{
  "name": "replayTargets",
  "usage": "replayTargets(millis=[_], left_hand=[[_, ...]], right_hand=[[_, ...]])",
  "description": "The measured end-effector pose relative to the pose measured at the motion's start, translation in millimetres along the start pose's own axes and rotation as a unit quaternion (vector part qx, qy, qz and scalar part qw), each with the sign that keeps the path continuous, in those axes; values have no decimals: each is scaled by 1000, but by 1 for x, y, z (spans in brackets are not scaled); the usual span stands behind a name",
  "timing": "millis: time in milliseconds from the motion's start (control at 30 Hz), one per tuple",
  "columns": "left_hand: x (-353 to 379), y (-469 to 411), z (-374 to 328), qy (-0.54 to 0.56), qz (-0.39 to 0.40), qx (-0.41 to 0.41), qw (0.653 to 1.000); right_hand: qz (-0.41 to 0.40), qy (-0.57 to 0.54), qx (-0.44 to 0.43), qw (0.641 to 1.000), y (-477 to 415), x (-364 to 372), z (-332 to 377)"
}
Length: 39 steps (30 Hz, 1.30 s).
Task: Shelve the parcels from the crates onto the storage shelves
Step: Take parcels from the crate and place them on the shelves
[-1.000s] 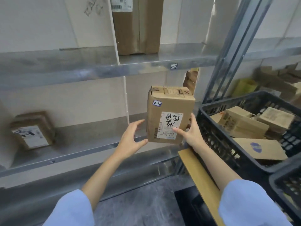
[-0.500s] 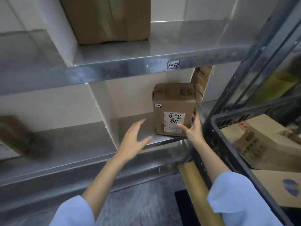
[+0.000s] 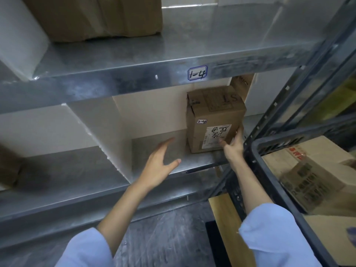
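Observation:
A small brown cardboard parcel (image 3: 210, 120) with a "2-4" sticker and a white label stands upright on the middle metal shelf (image 3: 192, 162), at the right end of its bay. My right hand (image 3: 234, 145) rests against its lower right front corner, thumb on the label. My left hand (image 3: 159, 164) hovers open over the shelf's front edge, left of the parcel and apart from it. A black plastic crate (image 3: 269, 160) at the right holds more brown parcels (image 3: 312, 178).
A large brown box (image 3: 96, 18) sits on the upper shelf marked "1-4" (image 3: 197, 73). White dividers (image 3: 107, 135) split the shelf into bays. Another parcel (image 3: 9, 168) is blurred at far left. A steel upright (image 3: 289, 105) stands beside the crate. A wooden board (image 3: 229, 228) lies below.
The parcel went from held in the air in front of the shelves to standing on the middle shelf. My left hand let go and stays open. The view moved closer.

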<state>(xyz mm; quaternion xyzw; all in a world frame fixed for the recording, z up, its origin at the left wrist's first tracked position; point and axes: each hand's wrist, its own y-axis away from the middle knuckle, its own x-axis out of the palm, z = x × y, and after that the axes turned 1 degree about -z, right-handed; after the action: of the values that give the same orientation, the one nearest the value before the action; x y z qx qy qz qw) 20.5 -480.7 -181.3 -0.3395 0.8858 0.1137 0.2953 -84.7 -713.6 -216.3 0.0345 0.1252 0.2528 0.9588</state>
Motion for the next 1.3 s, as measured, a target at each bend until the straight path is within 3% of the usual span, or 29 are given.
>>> replayTargets(millis=[467,733,1033,1300], left_hand=[[-11,29,-8,-36,-7,32,999],[-38,91,-28,-73,-32,99,992],[-72,173,-62,-225,-54,177,957],[-38,222,-122,-289,-16,281,915]], right_hand=[[-15,59,-29,998,43,-5,7],[10,141,-97,985,131,-15,33],[0,260,-150,954,262,-46,81],[-100,354,-128,921,366,-141,92]])
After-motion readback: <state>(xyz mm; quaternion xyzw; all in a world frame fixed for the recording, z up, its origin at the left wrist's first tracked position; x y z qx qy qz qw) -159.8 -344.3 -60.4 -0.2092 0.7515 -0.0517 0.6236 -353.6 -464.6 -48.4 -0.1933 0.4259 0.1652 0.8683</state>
